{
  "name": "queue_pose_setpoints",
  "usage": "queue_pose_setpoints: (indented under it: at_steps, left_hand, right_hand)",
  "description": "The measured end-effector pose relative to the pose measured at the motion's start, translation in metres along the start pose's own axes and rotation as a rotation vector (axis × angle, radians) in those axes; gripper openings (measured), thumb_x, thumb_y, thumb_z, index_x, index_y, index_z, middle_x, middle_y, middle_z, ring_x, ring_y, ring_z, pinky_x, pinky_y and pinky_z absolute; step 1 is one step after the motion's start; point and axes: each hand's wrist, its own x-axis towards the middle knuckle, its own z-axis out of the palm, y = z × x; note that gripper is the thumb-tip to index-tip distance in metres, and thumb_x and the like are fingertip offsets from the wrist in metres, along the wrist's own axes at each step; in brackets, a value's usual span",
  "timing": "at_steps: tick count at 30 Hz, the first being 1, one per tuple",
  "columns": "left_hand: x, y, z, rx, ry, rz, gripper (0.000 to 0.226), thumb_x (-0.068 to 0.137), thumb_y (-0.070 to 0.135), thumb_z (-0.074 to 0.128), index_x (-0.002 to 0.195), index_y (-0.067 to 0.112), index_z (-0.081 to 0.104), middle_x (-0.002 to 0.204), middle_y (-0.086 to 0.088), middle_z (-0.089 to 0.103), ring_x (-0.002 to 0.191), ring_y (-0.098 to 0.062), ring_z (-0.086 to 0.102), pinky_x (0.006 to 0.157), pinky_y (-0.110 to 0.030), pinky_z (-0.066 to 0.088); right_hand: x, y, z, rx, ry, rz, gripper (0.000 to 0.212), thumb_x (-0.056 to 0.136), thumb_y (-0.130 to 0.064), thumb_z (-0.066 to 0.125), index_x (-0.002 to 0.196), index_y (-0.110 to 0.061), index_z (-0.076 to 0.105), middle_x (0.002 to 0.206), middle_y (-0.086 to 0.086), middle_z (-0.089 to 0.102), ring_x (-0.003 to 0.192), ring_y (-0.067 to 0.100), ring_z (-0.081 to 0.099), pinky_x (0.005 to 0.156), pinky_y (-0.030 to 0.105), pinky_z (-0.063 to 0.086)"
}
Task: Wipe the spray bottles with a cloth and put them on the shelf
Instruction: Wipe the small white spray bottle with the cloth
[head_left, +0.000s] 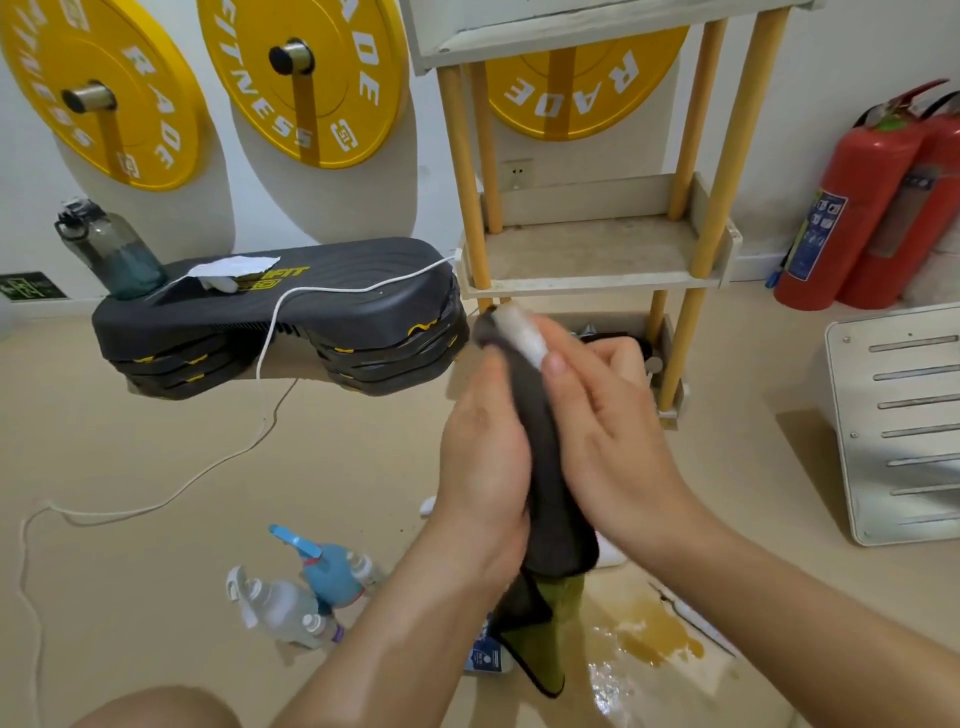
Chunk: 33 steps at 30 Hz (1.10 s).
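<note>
Both hands hold one spray bottle (522, 332) wrapped in a dark grey and olive cloth (550, 499); only its pale upper part shows above the cloth. My left hand (480, 462) grips the cloth-covered bottle from the left. My right hand (608, 431) presses against the cloth from the right, thumb up near the pale part. On the floor at lower left stand a blue spray bottle (324, 564) and a clear one (280, 605). Straight ahead stands the wooden shelf (597, 283), its middle tier bare.
A black step platform (291, 312) with a water bottle (111, 252) sits to the left. A white cable (171, 491) trails over the floor. Fire extinguishers (852, 208) stand at the right, a metal panel (904, 415) below them. A wet yellowish puddle (644, 629) lies underneath my arms.
</note>
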Motion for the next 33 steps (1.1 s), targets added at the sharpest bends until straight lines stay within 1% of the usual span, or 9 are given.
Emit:
queue_pose_setpoints:
  at_steps: [2,5,7,11,18,23,26,30,33]
  left_hand:
    - [0.003,-0.005,-0.004,0.259,-0.049,0.166,0.034,0.093,0.032,0.065,0.124,0.025,0.054,0.095,0.001,0.077,0.090,-0.013,0.073,0.076,-0.032,0.058]
    - [0.010,-0.008,-0.011,0.460,-0.089,0.302,0.036,0.080,0.036,0.076,0.110,0.041,0.057,0.090,0.004,0.076,0.084,-0.011,0.073,0.076,-0.035,0.059]
    - [0.011,-0.006,-0.014,0.507,-0.075,0.386,0.022,0.084,0.039,0.073,0.105,0.038,0.065,0.090,0.007,0.075,0.084,-0.008,0.071,0.075,-0.031,0.059]
    - [0.015,-0.007,-0.014,0.583,0.011,0.402,0.021,0.092,0.043,0.060,0.096,0.026,0.072,0.082,0.009,0.073,0.077,-0.005,0.068,0.069,-0.028,0.052]
    - [0.021,0.007,-0.019,0.297,0.127,0.157,0.049,0.101,0.046,0.045,0.082,0.009,0.070,0.076,-0.008,0.072,0.073,-0.017,0.068,0.069,-0.034,0.051]
    - [0.029,0.014,-0.030,-0.188,0.056,-0.051,0.048,0.100,0.048,0.048,0.108,0.006,0.071,0.102,-0.014,0.075,0.092,-0.028,0.073,0.077,-0.041,0.060]
    - [0.036,0.016,-0.036,-0.371,0.014,-0.109,0.060,0.092,0.053,0.052,0.129,0.006,0.060,0.115,-0.015,0.065,0.107,-0.032,0.063,0.098,-0.048,0.051]
    - [0.042,0.015,-0.037,-0.416,0.238,-0.077,0.026,0.087,0.036,0.049,0.080,0.013,0.058,0.066,-0.008,0.056,0.066,-0.026,0.059,0.069,-0.033,0.052]
    - [0.037,0.021,-0.039,-0.386,0.212,-0.084,0.035,0.088,0.032,0.045,0.059,0.013,0.045,0.050,-0.007,0.043,0.043,-0.023,0.047,0.053,-0.027,0.043]
  right_hand:
    - [0.012,-0.003,-0.009,0.234,0.055,0.187,0.032,0.105,-0.036,0.040,0.133,-0.045,0.051,0.107,0.004,0.059,0.097,0.004,0.060,0.092,0.018,0.049]
    - [0.014,-0.006,-0.017,0.511,0.106,0.419,0.023,0.100,-0.031,0.054,0.119,-0.019,0.056,0.086,0.002,0.072,0.081,0.016,0.072,0.084,0.045,0.060]
    - [0.006,-0.009,-0.014,0.565,0.095,0.446,0.028,0.100,-0.033,0.053,0.111,-0.009,0.063,0.092,0.009,0.075,0.090,0.025,0.073,0.088,0.048,0.058]
    - [-0.008,-0.013,-0.003,0.540,-0.033,0.369,0.031,0.106,-0.025,0.042,0.106,-0.027,0.072,0.099,-0.002,0.076,0.096,0.013,0.071,0.090,0.037,0.057]
    - [-0.023,-0.007,0.008,0.362,-0.417,0.183,0.051,0.105,-0.040,0.036,0.145,-0.063,0.015,0.139,-0.036,0.045,0.130,-0.007,0.046,0.111,0.033,0.042]
    - [-0.012,-0.007,-0.010,-0.128,-0.295,0.089,0.059,0.093,-0.047,0.057,0.145,-0.050,0.028,0.111,-0.025,0.057,0.101,0.004,0.059,0.086,0.032,0.053]
    - [-0.014,-0.011,-0.007,-0.570,-0.272,-0.125,0.054,0.095,-0.051,0.045,0.144,-0.032,0.036,0.115,-0.008,0.056,0.100,0.016,0.054,0.079,0.031,0.047]
    - [-0.022,-0.009,0.006,-0.641,-0.407,-0.130,0.050,0.100,-0.044,0.040,0.146,-0.024,0.036,0.127,0.001,0.057,0.110,0.024,0.054,0.085,0.033,0.041]
    - [-0.021,-0.004,0.002,-0.426,-0.494,-0.103,0.037,0.098,-0.048,0.040,0.129,-0.030,0.051,0.114,-0.004,0.065,0.102,0.020,0.058,0.083,0.035,0.045]
